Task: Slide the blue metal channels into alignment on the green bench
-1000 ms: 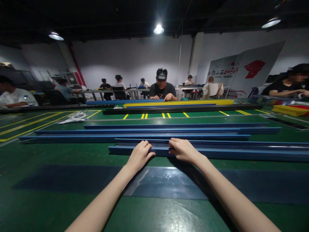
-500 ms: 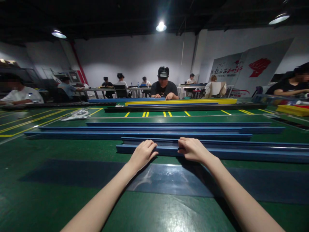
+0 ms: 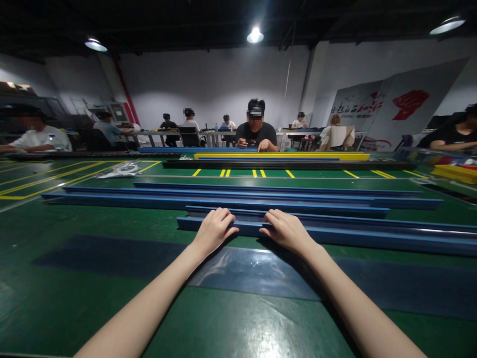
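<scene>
Since half a second ago, our right hand [image 3: 286,229] has slid leftward along the nearest blue channel [image 3: 372,237], narrowing the gap to our left hand [image 3: 214,229]. A yellow-lined green bench [image 3: 55,318] fills most of the view before us. Across it, from 10 to 3 o'clock, a dark translucent strip [image 3: 257,273] lies flat, its shiny middle at 12 o'clock. Farther off, more blue channels [image 3: 130,200] lie side by side between 10 and 2 o'clock. The nearest blue channel rests on the bench between these and the strip, running from 11 o'clock out of sight past 2 o'clock. Well ahead at 12 o'clock, a yellow channel [image 3: 283,156] lies just behind a black bar [image 3: 290,164]. Our hands are at 11 and 1 o'clock, both sets of fingers [image 3: 226,217] curled over the nearest blue channel's near wall, grasping it, thumbs along its outer face.
</scene>
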`<state>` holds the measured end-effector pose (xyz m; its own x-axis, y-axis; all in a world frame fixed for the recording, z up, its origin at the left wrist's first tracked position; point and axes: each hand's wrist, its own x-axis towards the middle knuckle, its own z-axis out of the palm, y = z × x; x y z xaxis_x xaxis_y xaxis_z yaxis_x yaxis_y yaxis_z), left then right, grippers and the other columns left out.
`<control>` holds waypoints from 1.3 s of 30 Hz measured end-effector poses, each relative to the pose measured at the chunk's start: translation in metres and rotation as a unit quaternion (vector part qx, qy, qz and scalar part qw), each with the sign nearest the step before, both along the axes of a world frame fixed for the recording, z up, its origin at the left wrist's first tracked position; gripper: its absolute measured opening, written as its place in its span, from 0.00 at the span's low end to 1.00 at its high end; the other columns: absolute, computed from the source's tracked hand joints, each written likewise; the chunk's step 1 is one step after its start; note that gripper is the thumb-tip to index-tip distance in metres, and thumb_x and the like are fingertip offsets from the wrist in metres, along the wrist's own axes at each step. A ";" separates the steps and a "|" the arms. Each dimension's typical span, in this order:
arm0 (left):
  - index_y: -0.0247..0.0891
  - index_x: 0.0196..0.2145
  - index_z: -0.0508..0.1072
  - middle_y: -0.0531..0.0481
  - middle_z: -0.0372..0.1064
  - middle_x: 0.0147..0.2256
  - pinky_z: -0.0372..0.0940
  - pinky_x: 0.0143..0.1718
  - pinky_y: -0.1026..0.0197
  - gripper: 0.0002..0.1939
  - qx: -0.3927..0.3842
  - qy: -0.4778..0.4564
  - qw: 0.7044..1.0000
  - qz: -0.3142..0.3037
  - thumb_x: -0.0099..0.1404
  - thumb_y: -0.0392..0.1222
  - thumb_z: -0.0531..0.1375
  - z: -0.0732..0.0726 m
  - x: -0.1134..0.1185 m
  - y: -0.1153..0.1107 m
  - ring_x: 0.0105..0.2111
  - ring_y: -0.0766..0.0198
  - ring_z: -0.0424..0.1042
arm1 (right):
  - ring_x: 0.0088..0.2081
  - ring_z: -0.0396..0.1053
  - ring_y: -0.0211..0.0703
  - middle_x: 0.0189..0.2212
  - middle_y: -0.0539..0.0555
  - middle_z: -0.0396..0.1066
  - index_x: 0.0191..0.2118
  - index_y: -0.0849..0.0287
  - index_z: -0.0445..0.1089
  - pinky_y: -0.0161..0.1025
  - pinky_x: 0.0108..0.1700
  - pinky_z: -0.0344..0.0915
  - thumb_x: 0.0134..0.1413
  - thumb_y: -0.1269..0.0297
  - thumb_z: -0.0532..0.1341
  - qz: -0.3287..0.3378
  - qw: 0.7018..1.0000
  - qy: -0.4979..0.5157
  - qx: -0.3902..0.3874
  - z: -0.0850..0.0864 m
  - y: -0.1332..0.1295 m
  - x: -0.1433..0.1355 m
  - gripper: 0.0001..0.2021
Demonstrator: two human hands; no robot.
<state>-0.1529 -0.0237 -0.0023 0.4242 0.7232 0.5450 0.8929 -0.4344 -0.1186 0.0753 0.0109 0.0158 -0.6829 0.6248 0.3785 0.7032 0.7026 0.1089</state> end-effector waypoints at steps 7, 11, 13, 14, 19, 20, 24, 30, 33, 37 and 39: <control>0.37 0.35 0.65 0.48 0.65 0.35 0.54 0.34 0.60 0.11 0.005 0.003 1.000 0.011 0.60 0.48 0.54 0.000 0.001 -0.001 0.35 0.61 0.61 | 0.33 0.61 0.39 0.30 0.53 0.65 0.32 0.59 0.63 0.34 0.30 0.52 0.56 0.63 0.51 0.016 0.999 0.007 0.037 -0.008 0.002 -0.003 0.07; 0.38 0.34 0.66 0.48 0.65 0.35 0.54 0.34 0.60 0.11 0.001 0.001 1.000 0.014 0.60 0.49 0.54 0.001 0.001 -0.001 0.35 0.61 0.61 | 0.33 0.60 0.39 0.30 0.53 0.65 0.30 0.59 0.62 0.34 0.30 0.52 0.56 0.66 0.50 0.019 1.000 0.009 0.022 -0.010 0.002 -0.006 0.07; 0.38 0.34 0.66 0.48 0.65 0.35 0.54 0.34 0.60 0.11 -0.002 -0.002 1.000 0.012 0.60 0.49 0.54 0.001 0.001 -0.001 0.35 0.61 0.61 | 0.33 0.60 0.39 0.30 0.53 0.65 0.31 0.59 0.62 0.34 0.30 0.52 0.56 0.66 0.50 0.018 1.000 0.015 0.012 -0.010 0.001 -0.006 0.06; 0.38 0.34 0.66 0.48 0.65 0.35 0.54 0.34 0.60 0.11 -0.003 -0.004 1.000 0.012 0.60 0.49 0.54 0.001 0.001 -0.001 0.35 0.61 0.61 | 0.33 0.60 0.39 0.30 0.53 0.65 0.31 0.59 0.62 0.34 0.30 0.52 0.56 0.66 0.50 0.016 1.000 0.018 0.008 -0.010 0.001 -0.006 0.06; 0.38 0.33 0.66 0.49 0.65 0.34 0.54 0.34 0.60 0.11 -0.004 -0.009 1.000 0.014 0.60 0.49 0.54 0.000 0.001 -0.001 0.35 0.61 0.61 | 0.33 0.60 0.38 0.30 0.53 0.65 0.31 0.59 0.62 0.34 0.30 0.51 0.57 0.66 0.50 0.012 1.000 0.024 -0.008 -0.009 0.001 -0.006 0.07; 0.38 0.34 0.66 0.49 0.65 0.34 0.54 0.34 0.60 0.12 -0.005 -0.009 1.000 0.014 0.60 0.49 0.54 0.000 0.001 -0.001 0.35 0.61 0.61 | 0.33 0.60 0.38 0.30 0.53 0.65 0.31 0.59 0.62 0.34 0.30 0.51 0.57 0.66 0.50 0.012 1.000 0.025 -0.009 -0.009 0.001 -0.006 0.07; 0.38 0.33 0.66 0.49 0.65 0.34 0.55 0.34 0.60 0.12 -0.009 -0.018 1.000 0.014 0.60 0.49 0.54 -0.001 0.000 0.000 0.35 0.61 0.61 | 0.34 0.61 0.38 0.30 0.52 0.65 0.31 0.59 0.62 0.33 0.30 0.51 0.57 0.66 0.50 0.015 0.999 0.028 -0.008 -0.008 0.001 -0.006 0.07; 0.38 0.30 0.66 0.50 0.65 0.33 0.56 0.36 0.60 0.11 -0.036 -0.062 0.997 0.010 0.59 0.49 0.55 0.000 0.001 0.001 0.35 0.62 0.61 | 0.34 0.61 0.38 0.30 0.52 0.65 0.31 0.59 0.62 0.33 0.30 0.51 0.57 0.65 0.50 0.011 0.999 0.028 -0.012 -0.007 0.000 -0.006 0.07; 0.37 0.29 0.65 0.50 0.64 0.32 0.57 0.37 0.60 0.11 -0.051 -0.092 0.994 0.007 0.58 0.48 0.56 0.000 0.001 0.002 0.34 0.62 0.61 | 0.33 0.60 0.38 0.30 0.52 0.65 0.31 0.59 0.62 0.33 0.30 0.51 0.57 0.65 0.50 0.015 0.999 0.030 -0.013 -0.007 0.001 -0.006 0.07; 0.37 0.28 0.64 0.51 0.63 0.30 0.58 0.37 0.61 0.10 -0.066 -0.129 0.989 0.001 0.57 0.46 0.58 -0.003 0.001 0.005 0.34 0.63 0.62 | 0.33 0.60 0.37 0.30 0.52 0.64 0.31 0.59 0.62 0.33 0.30 0.51 0.57 0.66 0.50 0.015 0.999 0.032 -0.012 -0.008 0.001 -0.006 0.07; 0.37 0.27 0.63 0.51 0.63 0.30 0.59 0.37 0.61 0.10 -0.068 -0.140 0.988 -0.004 0.57 0.46 0.58 -0.004 0.000 0.006 0.34 0.62 0.62 | 0.33 0.60 0.37 0.30 0.52 0.64 0.31 0.60 0.62 0.33 0.30 0.51 0.56 0.66 0.50 0.014 0.999 0.033 -0.011 -0.009 0.001 -0.006 0.06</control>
<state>-0.1526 -0.0176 -0.0067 0.2762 0.7954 0.5395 0.8791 -0.4360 0.1926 0.0692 0.0122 0.0070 -0.6738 0.6152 0.4092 0.6888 0.7235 0.0465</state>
